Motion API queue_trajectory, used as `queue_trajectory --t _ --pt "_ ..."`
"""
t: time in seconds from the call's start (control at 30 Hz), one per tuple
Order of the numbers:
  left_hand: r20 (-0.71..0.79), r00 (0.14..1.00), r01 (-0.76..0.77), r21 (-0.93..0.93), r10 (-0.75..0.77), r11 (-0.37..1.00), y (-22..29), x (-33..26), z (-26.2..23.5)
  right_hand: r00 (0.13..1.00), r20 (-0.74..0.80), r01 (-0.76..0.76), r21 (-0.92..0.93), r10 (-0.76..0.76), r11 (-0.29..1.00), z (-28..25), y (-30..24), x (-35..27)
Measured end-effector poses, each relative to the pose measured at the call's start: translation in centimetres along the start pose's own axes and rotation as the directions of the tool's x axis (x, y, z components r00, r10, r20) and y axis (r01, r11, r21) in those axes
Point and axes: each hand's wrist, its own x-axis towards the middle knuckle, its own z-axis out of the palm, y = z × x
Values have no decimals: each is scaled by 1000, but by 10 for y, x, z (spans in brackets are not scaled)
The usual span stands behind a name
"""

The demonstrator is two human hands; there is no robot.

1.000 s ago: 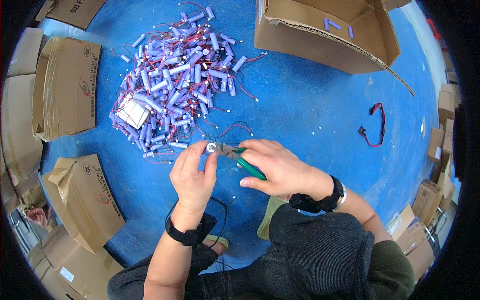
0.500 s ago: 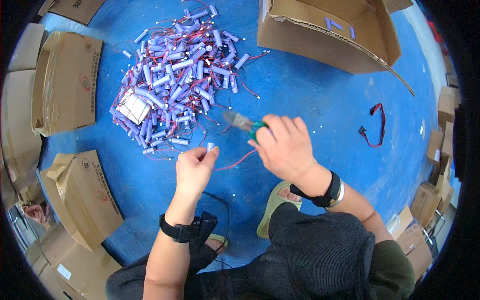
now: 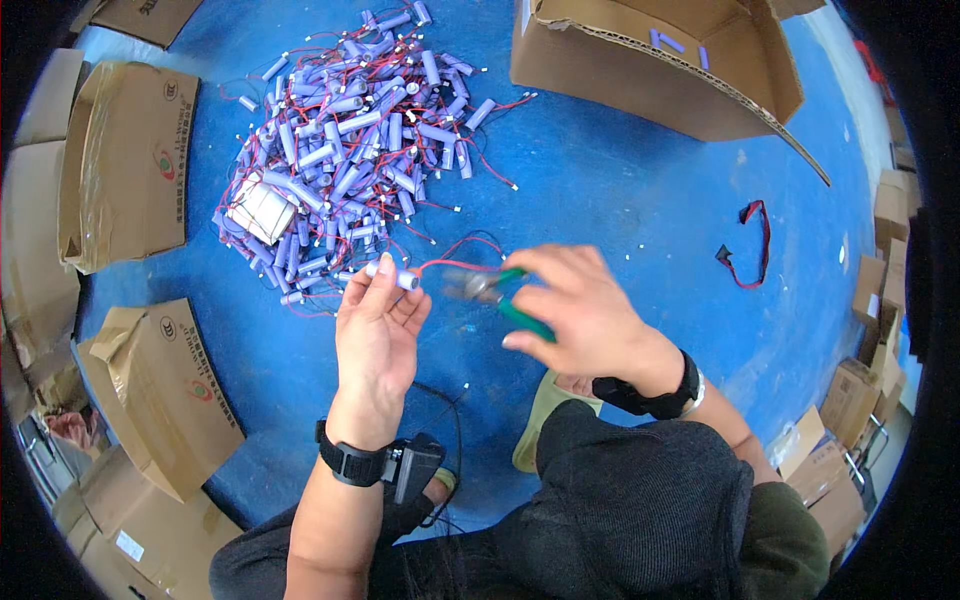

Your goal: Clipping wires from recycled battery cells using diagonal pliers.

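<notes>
Between the thumb and fingers of my left hand (image 3: 378, 325) is a purple cylindrical battery cell (image 3: 405, 279), held nearly level. A red wire (image 3: 450, 262) runs from its right end toward my right hand. My right hand (image 3: 580, 305) is wrapped round green-handled pliers or cutters (image 3: 525, 318); their metal jaws, blurred by motion, point left at the wire close to the cell. Whether the jaws touch the wire I cannot tell. Beyond my left hand lies a large heap of similar purple cells (image 3: 350, 140) with red and black wires and small white connectors.
A white wrapped block (image 3: 262, 208) rests on the heap's near left side. An open cardboard box (image 3: 640, 85) at the far right holds a few purple cells. More cartons (image 3: 130, 165) line the left. On the blue floor at right lies a dark red-and-black strap-like loop (image 3: 765, 245).
My left hand has turned palm up, tipping the cell from upright to nearly level. My right hand has lowered the pliers, bringing the jaws near the cell's wire end.
</notes>
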Motion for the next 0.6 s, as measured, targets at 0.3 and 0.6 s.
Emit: queue_trajectory --t 0.3,0.6 --pt "67 990 138 -228 -125 964 1 1 -6 992 15 124 86 -125 989 -18 -2 4" --pt "132 980 169 -144 -151 975 -1 -3 -2 1000 7 3 142 -4 990 18 4 10"
